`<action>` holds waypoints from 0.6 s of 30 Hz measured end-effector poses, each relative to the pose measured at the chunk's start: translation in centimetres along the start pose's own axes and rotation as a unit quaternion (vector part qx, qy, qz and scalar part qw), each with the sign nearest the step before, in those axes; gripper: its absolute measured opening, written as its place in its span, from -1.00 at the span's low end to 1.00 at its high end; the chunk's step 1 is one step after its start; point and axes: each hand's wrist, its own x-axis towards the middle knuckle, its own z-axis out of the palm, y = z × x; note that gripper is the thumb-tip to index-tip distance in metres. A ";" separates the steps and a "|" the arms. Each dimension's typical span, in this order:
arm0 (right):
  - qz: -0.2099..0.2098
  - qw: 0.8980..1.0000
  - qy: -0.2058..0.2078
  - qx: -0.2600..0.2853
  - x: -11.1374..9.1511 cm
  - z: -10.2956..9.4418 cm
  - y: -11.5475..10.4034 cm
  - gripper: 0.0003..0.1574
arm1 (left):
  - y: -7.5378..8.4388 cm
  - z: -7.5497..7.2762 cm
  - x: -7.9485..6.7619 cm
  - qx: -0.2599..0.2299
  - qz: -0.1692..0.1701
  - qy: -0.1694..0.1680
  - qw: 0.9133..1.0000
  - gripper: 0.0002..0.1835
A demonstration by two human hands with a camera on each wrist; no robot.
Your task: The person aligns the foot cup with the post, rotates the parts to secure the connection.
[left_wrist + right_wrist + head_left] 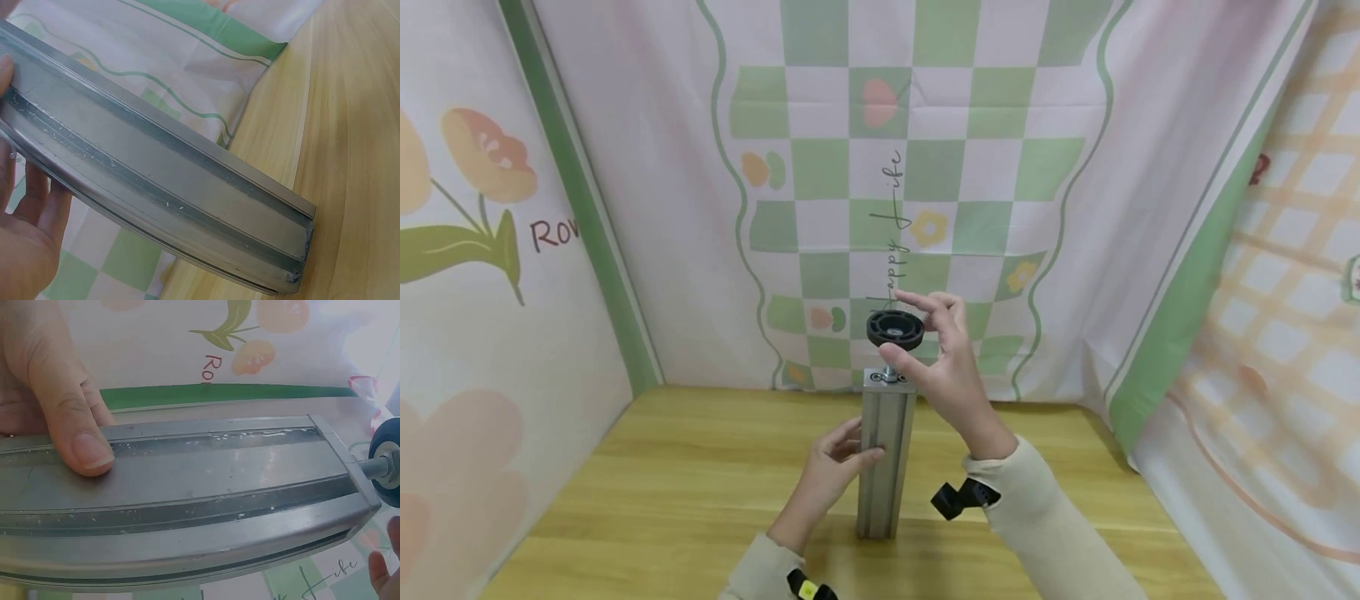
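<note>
**Inspector:** Right hand (943, 354) is seen raised at the top of the upright grey slotted aluminium profile (886, 454). Its thumb and forefinger are curled round the rim of the round black plastic foot disc (895, 328), which is pinched between them; the remaining fingers are loosely bent behind it.

**Clerk:** And where is the disc placed?

**Inspector:** It is carried on a short threaded metal stud (888, 367) at the upper end of the profile, just above the end face. In the right wrist view the stud (375, 467) and a nut are seen between disc and profile end.

**Clerk:** How is the left hand recorded?

**Inspector:** Left hand (835, 462) is wrapped about the middle of the profile from the left side. Its thumb (78, 428) is pressed flat against the front face, beside a slot; the fingers (37, 200) are laid behind the bar. The profile is gripped.

**Clerk:** The profile's standing?

**Inspector:** It is stood on end on the pale wooden tabletop (662, 475), near upright, its lower end (299, 250) touching the wood. Whether the base sits fully flat cannot be told.

**Clerk:** Surroundings?

**Inspector:** Printed cloth with green and white checks (925, 167) is hung behind the table, and floral cloth at the sides. Cream sleeves (1045, 517) and black wrist-worn cameras (958, 497) are noted on both arms.
</note>
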 end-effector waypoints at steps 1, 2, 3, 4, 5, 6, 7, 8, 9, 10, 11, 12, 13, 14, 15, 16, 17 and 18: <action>0.001 1.000 -0.008 0.009 0.0 0.0 0.0 -0.31 | 0.0 0.0 0.0 0.000 -0.002 0.000 1.000 -0.28; 0.003 1.000 -0.018 0.020 0.1 -0.1 0.0 -0.32 | -0.1 0.0 0.0 -0.001 -0.003 -0.001 1.000 -0.27; 0.006 0.999 -0.032 0.037 0.2 -0.1 0.1 -0.33 | -0.1 0.0 0.0 -0.002 -0.005 0.000 1.000 -0.26; 0.009 0.997 -0.048 0.058 0.3 -0.2 0.2 -0.33 | -0.1 0.0 0.0 -0.003 -0.007 0.001 1.000 -0.25; 0.014 0.995 -0.064 0.079 0.3 -0.3 0.3 -0.32 | -0.1 0.0 0.0 -0.004 -0.008 0.001 1.000 -0.24; 0.020 0.991 -0.079 0.101 0.3 -0.4 0.4 -0.31 | -0.1 0.0 0.0 -0.003 -0.010 0.002 1.000 -0.23; 0.024 0.988 -0.092 0.119 0.3 -0.5 0.5 -0.30 | -0.1 0.0 0.0 -0.003 -0.010 0.002 1.000 -0.23; 0.026 0.985 -0.102 0.136 0.3 -0.5 0.6 -0.30 | -0.1 0.0 0.0 -0.002 -0.009 0.002 1.000 -0.23; 0.028 0.982 -0.109 0.153 0.3 -0.6 0.7 -0.29 | -0.1 0.0 0.0 -0.001 -0.009 0.002 1.000 -0.23; 0.030 0.979 -0.114 0.165 0.2 -0.6 0.8 -0.29 | -0.1 0.0 0.0 -0.001 -0.009 0.002 1.000 -0.23; 0.028 0.978 -0.116 0.174 0.2 -0.6 0.8 -0.28 | -0.2 0.0 0.0 0.000 -0.009 0.002 1.000 -0.23; 0.028 0.976 -0.117 0.182 0.1 -0.6 0.9 -0.28 | -0.2 0.0 0.0 -0.001 -0.009 0.001 1.000 -0.22; 0.027 0.975 -0.118 0.188 0.1 -0.5 1.0 -0.28 | -0.2 0.0 0.0 -0.001 -0.009 0.001 1.000 -0.22; 0.025 0.974 -0.118 0.191 0.1 -0.5 1.0 -0.28 | -0.2 0.0 0.0 -0.001 -0.009 0.001 1.000 -0.23; 0.023 0.973 -0.119 0.195 0.1 -0.5 1.0 -0.28 | -0.2 0.0 0.0 -0.002 -0.010 0.002 1.000 -0.23; 0.022 0.973 -0.120 0.198 0.1 -0.5 1.0 -0.28 | -0.2 0.0 0.0 -0.002 -0.010 0.002 1.000 -0.23; 0.021 0.972 -0.122 0.200 0.1 -0.5 0.9 -0.28 | -0.2 0.0 0.0 -0.002 -0.010 0.002 1.000 -0.23; 0.021 0.972 -0.122 0.201 0.1 -0.5 0.9 -0.29 | -0.2 0.0 0.0 -0.001 -0.010 0.002 1.000 -0.24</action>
